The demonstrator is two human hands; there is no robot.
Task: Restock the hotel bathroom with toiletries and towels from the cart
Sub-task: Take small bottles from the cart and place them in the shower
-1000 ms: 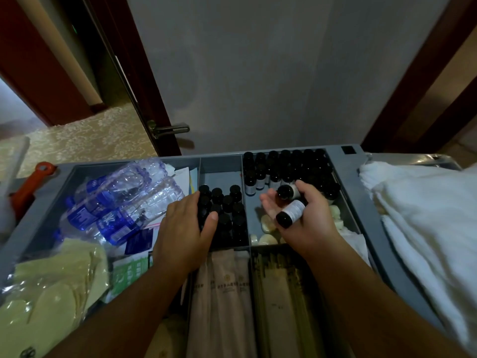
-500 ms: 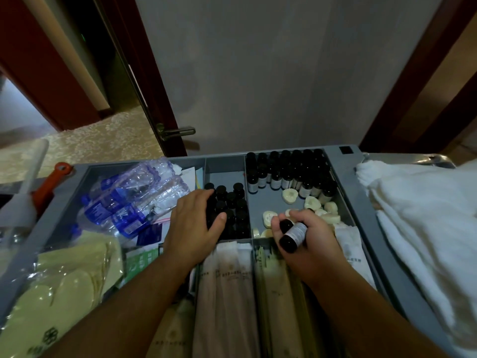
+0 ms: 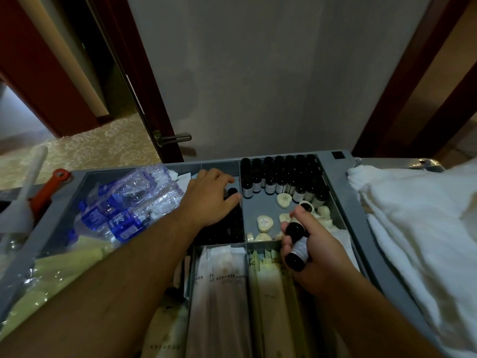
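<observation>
A grey cart tray (image 3: pixel 343 202) has compartments of small dark toiletry bottles. My right hand (image 3: pixel 315 254) grips two of these bottles (image 3: pixel 296 244), low over the compartment with round cream soaps (image 3: pixel 264 223) and a back row of bottles (image 3: pixel 281 177). My left hand (image 3: pixel 209 197) lies over the middle compartment of black-capped bottles (image 3: pixel 232 192), fingers curled around one of them. White towels (image 3: pixel 418 228) are stacked at the right of the cart.
Shrink-wrapped water bottles (image 3: pixel 124 202) fill the left compartment above yellow packets (image 3: pixel 51 280). Long wrapped sachets (image 3: pixel 224 293) lie in the front trays. An orange-handled tool (image 3: pixel 49 187) sits at far left. A door with a metal handle (image 3: pixel 173 138) stands behind the cart.
My right hand has drawn back toward me with its two bottles, uncovering the soaps. My left hand has slid farther back over the middle compartment. The view has shifted slightly.
</observation>
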